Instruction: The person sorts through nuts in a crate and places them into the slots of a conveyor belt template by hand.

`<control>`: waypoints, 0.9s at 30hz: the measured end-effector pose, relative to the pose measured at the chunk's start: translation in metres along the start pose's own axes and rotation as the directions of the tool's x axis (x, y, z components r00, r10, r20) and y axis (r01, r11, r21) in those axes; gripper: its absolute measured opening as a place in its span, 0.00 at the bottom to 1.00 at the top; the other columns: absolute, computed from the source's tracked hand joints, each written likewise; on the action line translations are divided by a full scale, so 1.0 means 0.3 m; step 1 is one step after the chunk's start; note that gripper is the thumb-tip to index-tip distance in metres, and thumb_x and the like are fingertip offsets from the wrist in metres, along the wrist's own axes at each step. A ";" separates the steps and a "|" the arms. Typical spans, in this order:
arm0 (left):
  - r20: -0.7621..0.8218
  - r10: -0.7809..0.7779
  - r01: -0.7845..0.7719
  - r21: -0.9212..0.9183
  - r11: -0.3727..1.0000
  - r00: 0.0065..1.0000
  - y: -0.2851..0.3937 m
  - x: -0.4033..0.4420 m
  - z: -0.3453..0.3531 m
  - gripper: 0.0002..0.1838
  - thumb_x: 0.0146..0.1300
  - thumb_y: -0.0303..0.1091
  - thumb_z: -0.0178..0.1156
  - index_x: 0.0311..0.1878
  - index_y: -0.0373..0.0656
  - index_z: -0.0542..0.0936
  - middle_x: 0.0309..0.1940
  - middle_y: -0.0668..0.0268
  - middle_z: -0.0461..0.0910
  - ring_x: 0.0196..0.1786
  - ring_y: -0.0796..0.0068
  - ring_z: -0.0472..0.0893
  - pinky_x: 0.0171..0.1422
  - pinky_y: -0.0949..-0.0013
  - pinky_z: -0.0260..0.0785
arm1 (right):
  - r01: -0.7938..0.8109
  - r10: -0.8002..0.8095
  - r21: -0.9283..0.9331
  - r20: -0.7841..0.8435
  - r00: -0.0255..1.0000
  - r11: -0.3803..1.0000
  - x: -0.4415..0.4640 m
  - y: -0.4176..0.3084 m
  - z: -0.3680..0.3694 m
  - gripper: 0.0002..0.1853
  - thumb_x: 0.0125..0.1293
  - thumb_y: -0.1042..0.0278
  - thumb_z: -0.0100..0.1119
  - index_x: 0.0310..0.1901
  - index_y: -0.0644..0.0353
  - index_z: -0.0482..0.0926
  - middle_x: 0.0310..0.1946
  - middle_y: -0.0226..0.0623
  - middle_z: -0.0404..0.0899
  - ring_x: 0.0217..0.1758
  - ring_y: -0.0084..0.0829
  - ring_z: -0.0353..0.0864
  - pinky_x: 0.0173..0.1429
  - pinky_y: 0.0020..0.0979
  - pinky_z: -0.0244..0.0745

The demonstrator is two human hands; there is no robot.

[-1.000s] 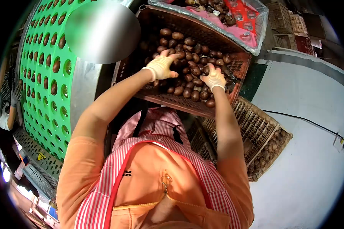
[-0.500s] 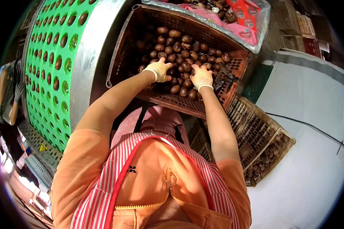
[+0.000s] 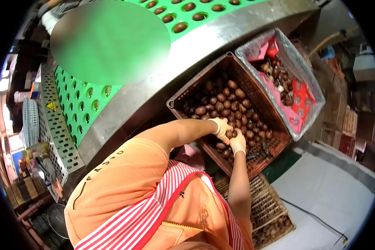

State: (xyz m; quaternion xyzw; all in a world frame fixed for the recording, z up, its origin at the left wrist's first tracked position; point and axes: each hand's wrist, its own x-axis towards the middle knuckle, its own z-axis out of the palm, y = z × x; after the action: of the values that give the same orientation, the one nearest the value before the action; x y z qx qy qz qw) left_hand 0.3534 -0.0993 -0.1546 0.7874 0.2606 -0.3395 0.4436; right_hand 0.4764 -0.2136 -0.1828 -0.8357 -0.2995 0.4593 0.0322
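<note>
A brown plastic crate holds many glossy dark-brown eggs. Over its near side, my left hand, in a cream ribbed glove, curls around a brown egg. Close against it, my right hand, gloved alike, has its fingers closed on another brown egg. The hands nearly touch, and parts of the fingers are hidden. Near the crate's right corner lies a dark, tool-like object whose kind I cannot make out.
A curved metal rim borders a green holed surface carrying brown eggs. Beside the crate stands a plastic-lined bin with eggs, broken bits and red wrappers. Another crate sits below, near a black cable.
The view has swung left, so the crate appears farther right and turned. My hands, earlier apart among the eggs, are now together with eggs in their fingers.
</note>
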 end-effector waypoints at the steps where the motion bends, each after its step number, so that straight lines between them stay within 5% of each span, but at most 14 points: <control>1: 0.040 0.004 -0.004 -0.015 1.000 0.999 0.000 0.010 -0.002 0.53 0.43 0.71 0.68 0.74 0.64 0.63 0.73 0.51 0.58 0.69 0.44 0.67 0.70 0.52 0.64 | 0.017 -0.017 -0.023 0.008 1.000 1.000 -0.037 -0.028 -0.027 0.31 0.56 0.67 0.63 0.64 0.44 0.71 0.59 0.44 0.76 0.58 0.46 0.78 0.56 0.43 0.75; 2: 0.074 0.008 -0.007 -0.014 1.000 0.997 0.008 0.018 -0.004 0.52 0.44 0.68 0.69 0.75 0.64 0.63 0.74 0.50 0.56 0.71 0.44 0.65 0.71 0.52 0.62 | -0.015 0.013 0.028 0.089 0.996 0.999 -0.040 -0.024 -0.038 0.30 0.56 0.63 0.65 0.63 0.42 0.72 0.53 0.44 0.79 0.54 0.44 0.81 0.54 0.43 0.76; 5: 0.103 0.103 -0.100 -0.036 0.994 0.989 -0.009 0.044 0.038 0.50 0.46 0.59 0.71 0.75 0.64 0.62 0.74 0.51 0.53 0.72 0.45 0.62 0.71 0.48 0.61 | 0.013 -0.007 -0.207 0.027 1.000 0.978 -0.045 -0.004 -0.025 0.27 0.59 0.60 0.65 0.62 0.43 0.73 0.49 0.44 0.82 0.50 0.41 0.83 0.51 0.41 0.77; 6: 0.110 0.103 -0.100 -0.031 0.994 0.989 -0.009 0.030 0.025 0.45 0.48 0.56 0.70 0.72 0.62 0.66 0.70 0.51 0.57 0.68 0.43 0.66 0.68 0.48 0.63 | -0.081 0.084 -0.036 0.077 0.994 0.996 -0.050 -0.008 -0.022 0.27 0.61 0.61 0.64 0.63 0.44 0.72 0.50 0.43 0.82 0.50 0.41 0.83 0.52 0.41 0.77; 8: 0.113 0.137 -0.140 0.019 0.990 0.984 -0.022 0.027 0.001 0.44 0.49 0.53 0.69 0.72 0.62 0.66 0.69 0.50 0.58 0.67 0.43 0.67 0.67 0.47 0.64 | -0.019 0.019 0.069 0.006 1.000 0.997 -0.051 -0.004 -0.010 0.30 0.57 0.62 0.70 0.62 0.49 0.73 0.48 0.42 0.82 0.41 0.34 0.81 0.46 0.37 0.76; 12: 0.016 0.152 -0.151 -0.052 0.987 0.988 -0.053 0.042 0.051 0.45 0.48 0.48 0.71 0.72 0.62 0.65 0.67 0.49 0.61 0.66 0.43 0.68 0.66 0.47 0.65 | 0.015 -0.013 0.031 -0.071 0.997 0.999 -0.050 -0.029 0.019 0.32 0.56 0.65 0.72 0.64 0.49 0.73 0.55 0.44 0.80 0.54 0.38 0.79 0.56 0.38 0.74; 18: 0.096 0.168 -0.166 -0.020 0.986 0.981 -0.080 0.102 0.032 0.43 0.45 0.44 0.72 0.69 0.62 0.69 0.65 0.48 0.63 0.63 0.44 0.70 0.63 0.48 0.68 | 0.029 -0.023 0.178 -0.032 0.999 0.984 -0.038 -0.031 0.028 0.32 0.59 0.67 0.70 0.66 0.53 0.71 0.63 0.42 0.74 0.60 0.39 0.75 0.62 0.37 0.71; 20: -0.056 0.253 -0.258 -0.086 0.962 0.966 -0.078 0.066 0.025 0.38 0.43 0.42 0.73 0.63 0.60 0.75 0.61 0.49 0.68 0.58 0.45 0.74 0.57 0.49 0.72 | 0.073 -0.079 0.546 -0.013 0.997 0.834 0.022 0.075 0.054 0.31 0.61 0.77 0.65 0.67 0.56 0.69 0.63 0.39 0.72 0.57 0.35 0.76 0.56 0.35 0.75; 22: -0.150 0.418 -0.444 -0.319 0.838 0.896 -0.079 -0.047 -0.045 0.34 0.47 0.39 0.73 0.61 0.56 0.75 0.53 0.56 0.75 0.50 0.54 0.79 0.48 0.55 0.76 | 0.135 -0.121 0.858 -0.085 0.989 0.496 -0.021 0.109 0.033 0.29 0.63 0.73 0.63 0.66 0.53 0.69 0.55 0.36 0.77 0.50 0.30 0.78 0.45 0.31 0.78; 24: -0.258 0.544 -0.532 -0.725 0.437 0.798 -0.124 -0.155 -0.068 0.30 0.51 0.35 0.71 0.60 0.52 0.73 0.47 0.63 0.78 0.43 0.66 0.79 0.40 0.63 0.77 | 0.115 -0.122 0.947 -0.082 0.989 0.300 -0.063 0.073 -0.027 0.28 0.63 0.71 0.63 0.65 0.50 0.69 0.53 0.32 0.78 0.49 0.27 0.80 0.38 0.26 0.79; 25: -0.285 0.518 -0.509 -0.779 0.365 0.807 -0.129 -0.323 -0.127 0.30 0.55 0.34 0.69 0.61 0.48 0.70 0.47 0.66 0.76 0.42 0.73 0.77 0.39 0.67 0.77 | 0.091 -0.142 0.988 -0.073 0.987 0.122 -0.131 0.006 -0.056 0.27 0.63 0.69 0.64 0.64 0.48 0.70 0.52 0.30 0.78 0.48 0.26 0.80 0.35 0.22 0.78; 26: -0.452 0.540 -0.665 -0.681 0.306 0.710 -0.176 -0.377 -0.139 0.31 0.55 0.34 0.69 0.62 0.44 0.69 0.47 0.65 0.76 0.41 0.74 0.78 0.37 0.68 0.76 | 0.093 -0.117 0.992 -0.084 0.990 0.080 -0.116 -0.001 -0.062 0.25 0.66 0.62 0.63 0.64 0.46 0.71 0.54 0.29 0.78 0.51 0.26 0.80 0.33 0.22 0.78; 27: -0.496 0.484 -0.641 -0.742 0.195 0.721 -0.222 -0.481 -0.151 0.32 0.54 0.34 0.69 0.62 0.42 0.69 0.47 0.64 0.75 0.41 0.74 0.78 0.37 0.68 0.76 | -0.002 -0.154 1.000 0.001 0.988 -0.006 -0.171 -0.086 -0.092 0.24 0.67 0.58 0.61 0.64 0.46 0.70 0.55 0.28 0.78 0.53 0.26 0.79 0.34 0.22 0.78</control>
State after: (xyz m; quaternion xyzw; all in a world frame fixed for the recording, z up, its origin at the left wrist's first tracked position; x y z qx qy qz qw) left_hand 0.2283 -0.0439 -0.0619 0.4969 0.1224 0.0960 0.8538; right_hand 0.4655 -0.2136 -0.1198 -0.5229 0.0676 0.5790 0.6219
